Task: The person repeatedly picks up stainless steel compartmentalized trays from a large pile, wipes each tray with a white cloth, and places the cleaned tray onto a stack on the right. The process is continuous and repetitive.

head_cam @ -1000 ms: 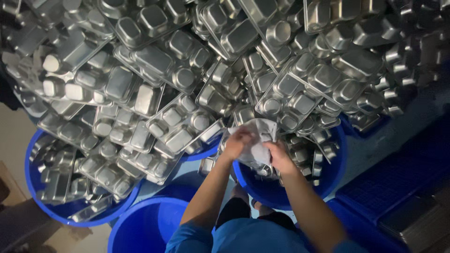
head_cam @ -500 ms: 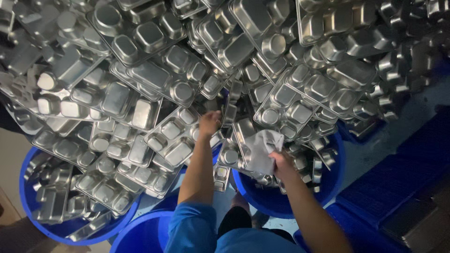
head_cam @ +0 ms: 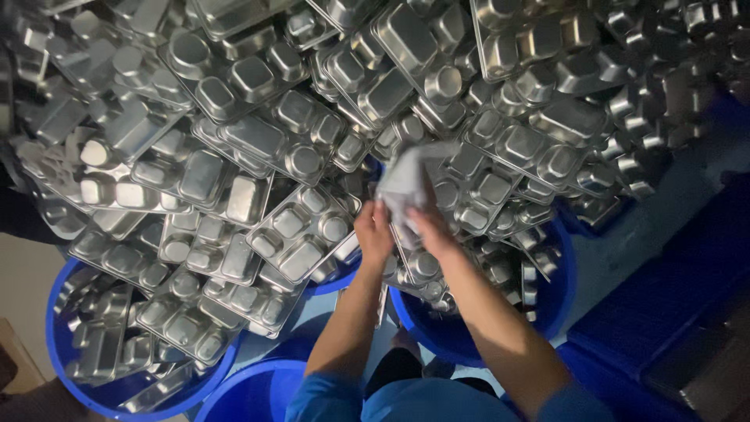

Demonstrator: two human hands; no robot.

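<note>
Grey cloth [head_cam: 408, 186] pinched between both raised hands (left [head_cam: 373, 231], right [head_cam: 431, 231]), seemingly over a steel tray [head_cam: 301, 230].

Silver trays [head_cam: 301, 230] (plain, unpatterned), blue tubs [head_cam: 66, 367], grey cloth [head_cam: 406, 184].

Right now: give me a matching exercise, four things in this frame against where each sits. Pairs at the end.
Things:
1. white cloth
2. left hand
3. right hand
4. blue tub full of metal trays

Places:
A. bottom left of the frame
B. on the cloth's right side, above a tray-filled blue tub
C. gripped by both hands, over the tray pile
D. on the cloth's left side

Pairs: 1-C, 2-D, 3-B, 4-A
</note>
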